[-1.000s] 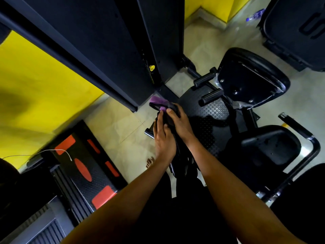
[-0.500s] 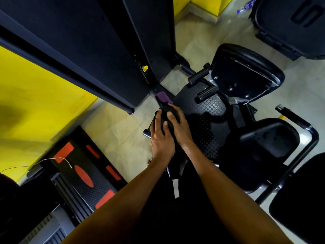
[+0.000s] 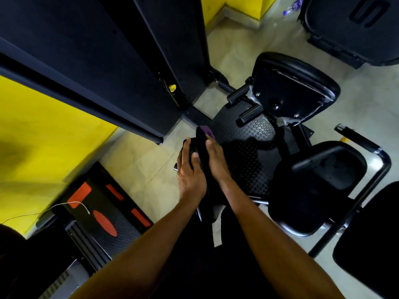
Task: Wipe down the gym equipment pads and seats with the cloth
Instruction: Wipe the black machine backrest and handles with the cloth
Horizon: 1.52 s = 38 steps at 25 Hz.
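Note:
A black roller pad (image 3: 199, 145) on a machine arm stands just in front of me. My left hand (image 3: 190, 171) is wrapped around its left side, fingers and thumb curled on it. My right hand (image 3: 216, 160) presses a purple cloth (image 3: 206, 131) against the pad's right side; only a purple corner shows past the fingertips. To the right are the machine's black seat (image 3: 330, 178) and its black back pad (image 3: 289, 89).
A studded black footplate (image 3: 250, 147) lies under the pad. Two short black foam handles (image 3: 248, 114) stick out by the back pad. A tall black weight-stack frame (image 3: 121, 67) fills the upper left. A treadmill with red markings (image 3: 103, 216) is at lower left.
Both hands have stayed on the roller pad while the view shifted. The right hand has slid the cloth along the pad, so less purple shows than a second ago.

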Tool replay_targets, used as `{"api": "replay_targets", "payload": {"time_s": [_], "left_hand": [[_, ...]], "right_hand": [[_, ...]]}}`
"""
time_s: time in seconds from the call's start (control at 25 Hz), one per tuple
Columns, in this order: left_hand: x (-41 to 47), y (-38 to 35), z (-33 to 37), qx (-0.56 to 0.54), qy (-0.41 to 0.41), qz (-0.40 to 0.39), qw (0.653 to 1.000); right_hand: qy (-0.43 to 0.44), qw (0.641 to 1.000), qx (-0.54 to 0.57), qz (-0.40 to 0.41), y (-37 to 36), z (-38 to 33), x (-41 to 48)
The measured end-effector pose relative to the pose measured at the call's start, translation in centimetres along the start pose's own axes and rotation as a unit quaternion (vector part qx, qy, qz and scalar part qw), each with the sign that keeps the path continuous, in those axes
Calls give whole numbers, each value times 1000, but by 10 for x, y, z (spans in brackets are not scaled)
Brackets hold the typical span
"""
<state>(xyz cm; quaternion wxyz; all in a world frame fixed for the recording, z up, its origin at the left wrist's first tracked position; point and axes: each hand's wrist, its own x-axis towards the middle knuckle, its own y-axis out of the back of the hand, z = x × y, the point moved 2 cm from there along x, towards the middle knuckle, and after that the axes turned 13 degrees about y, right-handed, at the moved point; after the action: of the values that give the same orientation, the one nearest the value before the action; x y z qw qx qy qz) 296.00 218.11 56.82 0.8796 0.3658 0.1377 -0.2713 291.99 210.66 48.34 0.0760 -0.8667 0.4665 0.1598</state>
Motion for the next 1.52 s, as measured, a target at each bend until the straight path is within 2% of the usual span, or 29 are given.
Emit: {"api": "replay_targets", "payload": {"time_s": [0.16, 0.24, 0.36, 0.44, 0.56, 0.64, 0.76, 0.84, 0.96, 1.04, 1.16, 1.24, 1.32, 1.4, 1.52], "left_hand": [[10, 1, -5, 1, -49, -28, 998], [15, 1, -5, 19, -50, -40, 998], [23, 1, 3, 44, -78, -80, 993], [27, 0, 5, 44, -107, -96, 989], [33, -4, 8, 37, -127, -108, 985], [35, -5, 7, 31, -133, -109, 985], [37, -5, 4, 40, -143, -122, 981], [36, -3, 4, 57, -157, -129, 977], [34, 0, 7, 64, -169, -150, 972], [35, 0, 8, 70, -165, -163, 970], [35, -2, 5, 58, -154, -152, 975], [35, -2, 3, 50, -159, -136, 977], [34, -2, 0, 44, -160, -131, 977], [30, -1, -3, 44, -150, -118, 981], [27, 1, -10, 19, -146, -126, 981]], "right_hand": [[102, 994, 31, 31, 5, -12, -84], [91, 993, 44, 54, 4, 20, -91], [-41, 991, 43, 120, 6, 78, -51], [-84, 987, 59, 124, 11, 88, -22], [-14, 989, 55, 137, 14, 30, -10], [54, 985, 54, 153, 4, -8, -42], [121, 976, 47, 177, -18, -3, -98], [89, 971, 41, 218, -27, 32, -111], [-66, 963, 87, 248, -23, 74, -84], [-118, 959, 91, 240, -15, 76, -64], [-34, 966, 81, 244, -15, 29, -71], [50, 967, 63, 242, -27, -6, -104], [87, 964, 39, 247, -38, -13, -139], [73, 963, 54, 253, -39, 13, -149], [-49, 957, 123, 259, -30, 60, -130]]}}
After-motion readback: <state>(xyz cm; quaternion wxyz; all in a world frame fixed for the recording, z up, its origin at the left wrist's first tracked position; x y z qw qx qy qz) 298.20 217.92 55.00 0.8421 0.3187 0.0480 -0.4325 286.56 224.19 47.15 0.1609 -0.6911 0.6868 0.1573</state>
